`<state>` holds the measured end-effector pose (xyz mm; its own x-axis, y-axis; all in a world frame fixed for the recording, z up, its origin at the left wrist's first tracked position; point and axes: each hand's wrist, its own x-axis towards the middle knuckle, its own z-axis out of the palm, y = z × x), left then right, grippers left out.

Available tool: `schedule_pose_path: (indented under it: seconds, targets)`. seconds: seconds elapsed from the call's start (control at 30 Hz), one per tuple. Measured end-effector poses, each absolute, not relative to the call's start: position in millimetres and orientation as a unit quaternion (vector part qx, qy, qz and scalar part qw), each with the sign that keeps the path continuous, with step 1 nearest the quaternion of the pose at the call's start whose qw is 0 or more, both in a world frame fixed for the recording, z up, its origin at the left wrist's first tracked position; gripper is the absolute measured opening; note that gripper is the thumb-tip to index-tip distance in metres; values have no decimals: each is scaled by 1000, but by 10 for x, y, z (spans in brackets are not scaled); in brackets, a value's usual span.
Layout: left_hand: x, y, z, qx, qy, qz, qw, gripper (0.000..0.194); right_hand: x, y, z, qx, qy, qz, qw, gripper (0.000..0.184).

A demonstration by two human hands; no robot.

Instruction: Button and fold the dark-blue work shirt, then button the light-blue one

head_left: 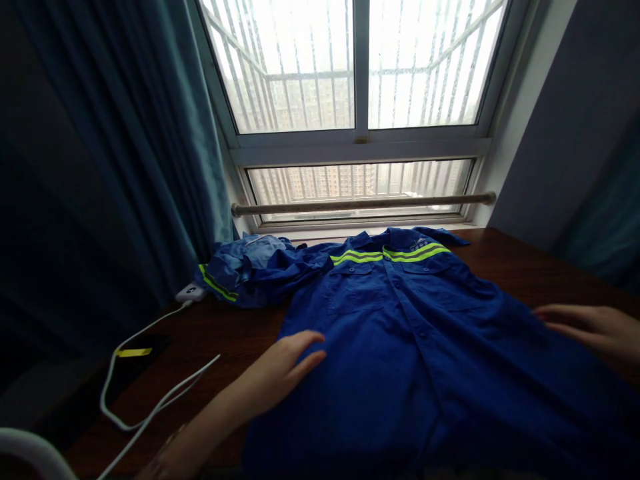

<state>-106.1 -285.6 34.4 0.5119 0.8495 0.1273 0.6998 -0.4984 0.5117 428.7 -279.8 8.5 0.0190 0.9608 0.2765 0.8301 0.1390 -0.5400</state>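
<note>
A blue work shirt (370, 353) with yellow-green reflective stripes lies spread front side up on the dark wooden table, its collar towards the window. Over its left edge reaches my left hand (285, 367), thumb and fingers apart and nothing between them. At the opposite edge is my right hand (585, 327), its fingers stretched out along the fabric; whether they press on it I cannot tell. The sleeve on the left runs into a crumpled heap of blue cloth (250, 263), which bears another reflective stripe.
A white power adapter (191, 292) with a white cable (107, 387) sits left of the shirt on the table (235, 333). Nearby is a dark item with a yellow strip (134, 352). A curtain (165, 167) hangs at left, and a rail (365, 204) crosses the window.
</note>
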Motion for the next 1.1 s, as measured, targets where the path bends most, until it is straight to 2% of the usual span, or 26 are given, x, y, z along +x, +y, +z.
schedule_pose_path:
  seconds: [0.03, 0.13, 0.27, 0.4, 0.5, 0.67, 0.87, 0.93, 1.0, 1.07, 1.1]
  targets:
    - [-898, -2548, 320, 846, 454, 205, 191, 36, 4155, -2482, 156, -625, -727, 139, 248, 36]
    - [-495, -1573, 125, 815, 499, 260, 140, 42, 3640, -1572, 208, -591, -769, 42, 240, 41]
    - [-377, -622, -191, 758, 591, 238, 140, 42, 3180, -834, -150, -661, -728, -24, 180, 45]
    - [-692, -261, -415, 713, 650, 231, 128, 45, 3322, -676, -527, -687, -712, -19, 144, 51]
    - [-907, -158, -532, 689, 679, 223, 119, 49, 3648, -765, -619, -740, -660, -30, 126, 56]
    - [-914, -109, -643, 684, 693, 202, 108, 54, 4057, -1056, -625, -831, -525, -47, 179, 76]
    - [-826, -211, -618, 677, 703, 200, 83, 51, 3708, -1426, -399, -742, -620, -70, 245, 41]
    - [-823, -235, -605, 671, 709, 202, 75, 50, 3481, -1473, -228, -679, -693, 13, 241, 34]
    - [-822, -243, -601, 666, 714, 203, 69, 49, 3320, -1436, -32, -601, -740, 191, 235, 28]
    - [-819, -241, -601, 663, 717, 204, 64, 49, 3261, -1312, 154, -595, -677, 338, 272, 30]
    - [-815, -240, -601, 662, 718, 204, 62, 48, 3265, -1226, 230, -625, -616, 371, 304, 32]
